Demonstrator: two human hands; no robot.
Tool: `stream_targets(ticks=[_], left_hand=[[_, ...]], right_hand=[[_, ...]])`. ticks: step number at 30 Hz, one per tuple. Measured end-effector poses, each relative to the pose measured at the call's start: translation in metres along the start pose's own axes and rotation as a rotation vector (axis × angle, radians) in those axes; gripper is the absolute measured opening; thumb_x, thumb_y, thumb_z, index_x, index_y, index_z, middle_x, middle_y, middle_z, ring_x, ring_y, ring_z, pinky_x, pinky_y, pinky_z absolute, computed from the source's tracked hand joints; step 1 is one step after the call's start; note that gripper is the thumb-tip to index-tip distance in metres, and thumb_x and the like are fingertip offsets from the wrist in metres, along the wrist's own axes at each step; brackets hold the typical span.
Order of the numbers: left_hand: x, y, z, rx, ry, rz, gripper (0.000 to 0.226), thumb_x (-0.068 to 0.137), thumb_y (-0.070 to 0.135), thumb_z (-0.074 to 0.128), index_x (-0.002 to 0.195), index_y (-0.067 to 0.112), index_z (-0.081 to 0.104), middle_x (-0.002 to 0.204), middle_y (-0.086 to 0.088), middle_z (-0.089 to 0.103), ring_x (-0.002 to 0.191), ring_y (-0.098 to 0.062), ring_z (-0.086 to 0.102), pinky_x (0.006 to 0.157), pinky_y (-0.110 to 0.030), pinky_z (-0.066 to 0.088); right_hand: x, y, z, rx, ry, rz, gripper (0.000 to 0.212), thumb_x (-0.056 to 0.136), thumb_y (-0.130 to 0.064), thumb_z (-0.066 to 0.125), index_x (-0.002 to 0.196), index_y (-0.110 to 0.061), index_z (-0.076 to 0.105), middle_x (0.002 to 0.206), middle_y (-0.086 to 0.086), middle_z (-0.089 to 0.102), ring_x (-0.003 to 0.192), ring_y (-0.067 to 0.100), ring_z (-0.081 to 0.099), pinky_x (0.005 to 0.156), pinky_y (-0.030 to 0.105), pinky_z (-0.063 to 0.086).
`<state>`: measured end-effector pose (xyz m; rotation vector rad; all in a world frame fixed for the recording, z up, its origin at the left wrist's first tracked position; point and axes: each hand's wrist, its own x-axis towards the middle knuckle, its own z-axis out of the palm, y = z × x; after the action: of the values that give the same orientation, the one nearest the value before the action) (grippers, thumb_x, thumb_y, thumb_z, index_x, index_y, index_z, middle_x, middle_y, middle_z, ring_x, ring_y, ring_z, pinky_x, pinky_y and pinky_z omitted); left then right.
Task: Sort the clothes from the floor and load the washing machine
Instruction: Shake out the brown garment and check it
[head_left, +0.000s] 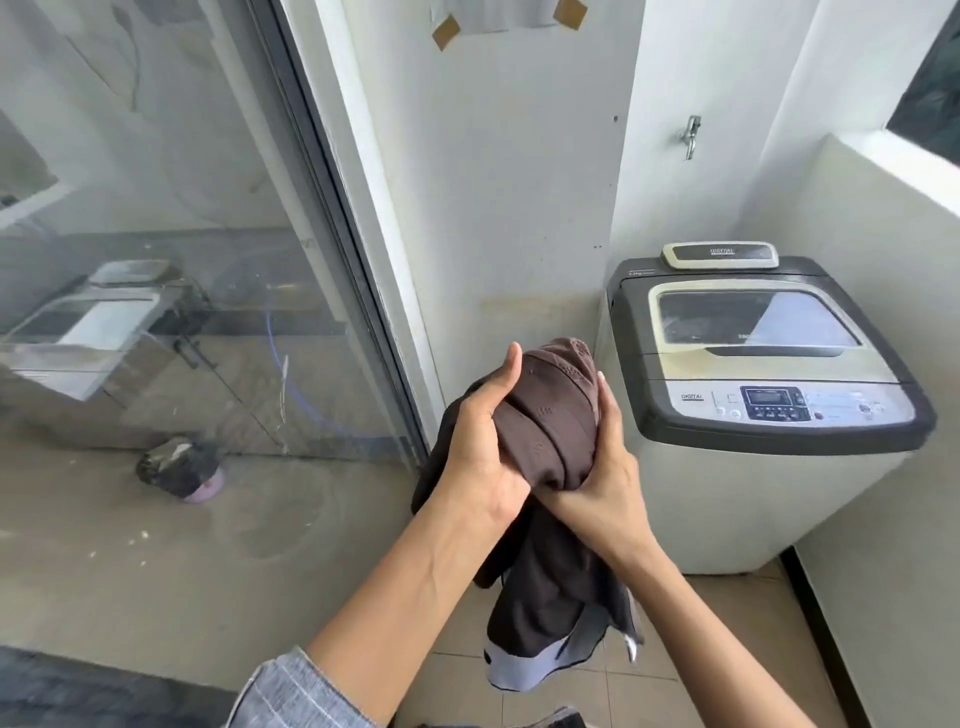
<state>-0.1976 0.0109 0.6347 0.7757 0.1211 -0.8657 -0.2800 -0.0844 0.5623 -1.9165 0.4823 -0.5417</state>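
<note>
Washing machine: a top-loader standing on the tiled floor in the right-hand corner, its back toward the rear wall, its right side close to the low side wall; I note the lid is down and flat over the tub. This is the obstacle I judge decisive: nothing can be loaded until a hand is freed to raise it. The glass sliding door fills the left of the view, well apart from the work. The brown garment is held in the air just left of the machine's front left corner, about level with the control panel; its bunched top sits between the hands and its long axis hangs straight down, with a pale hem at the bottom, clear of the floor. The machine lies to the right of the fingers and beyond them. My left hand is clenched round the bundle's left side, thumb up. My right hand grasps its right side and is the nearer to the lid. A small dark object sits beyond the glass; I cannot identify it.
</note>
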Motion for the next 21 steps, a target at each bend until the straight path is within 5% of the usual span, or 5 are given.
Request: stream_targets(ticks=[4,12,16,18,21], left_hand=[[-0.001,0.008,-0.019,0.217,-0.191,-0.008,0.045,0.1,0.024,0.065,0.137,-0.001,0.062,0.139,-0.019,0.065,0.131,-0.03,0.062,0.115,-0.045,0.045],[-0.009,0.035,-0.089,0.883,-0.455,-0.181,0.078,0.096,0.063,0.058,0.146,0.003,0.054,0.148,-0.019,0.058,0.143,-0.032,0.051,0.119,-0.045,0.041],[-0.025,0.052,-0.076,0.941,-0.446,0.004,0.06,0.089,0.057,0.072,0.117,0.004,0.076,0.109,-0.023,0.077,0.103,-0.037,0.075,0.088,-0.038,0.06],[-0.028,0.044,-0.066,0.828,-0.228,0.297,0.045,0.071,0.05,0.089,0.086,0.009,0.079,0.07,-0.014,0.072,0.064,-0.029,0.071,0.065,-0.032,0.056],[-0.022,0.028,-0.058,0.664,0.081,0.815,0.035,0.07,0.035,0.088,0.077,0.006,0.07,0.065,-0.01,0.057,0.059,-0.019,0.049,0.058,-0.03,0.042]], right_hand=[[0.014,-0.001,-0.021,0.119,0.124,-0.029,0.081,0.066,-0.001,0.08,0.14,-0.024,0.058,0.118,-0.016,0.073,0.11,0.0,0.069,0.1,0.036,0.057],[0.023,-0.024,-0.051,0.365,0.101,-0.115,0.073,0.056,-0.001,0.076,0.121,-0.033,0.068,0.112,-0.014,0.078,0.109,0.004,0.07,0.094,0.02,0.053],[0.034,-0.035,-0.068,0.539,0.138,-0.182,0.071,0.05,-0.005,0.07,0.114,-0.034,0.077,0.107,-0.015,0.079,0.104,0.001,0.071,0.089,0.017,0.053],[0.038,-0.043,-0.078,0.651,0.155,-0.208,0.077,0.054,0.004,0.062,0.129,-0.014,0.069,0.103,-0.013,0.078,0.097,0.002,0.07,0.085,0.016,0.055],[0.044,-0.055,-0.087,0.774,0.174,-0.285,0.081,0.058,0.007,0.054,0.139,0.009,0.05,0.095,-0.008,0.075,0.087,0.008,0.067,0.08,0.019,0.055]])
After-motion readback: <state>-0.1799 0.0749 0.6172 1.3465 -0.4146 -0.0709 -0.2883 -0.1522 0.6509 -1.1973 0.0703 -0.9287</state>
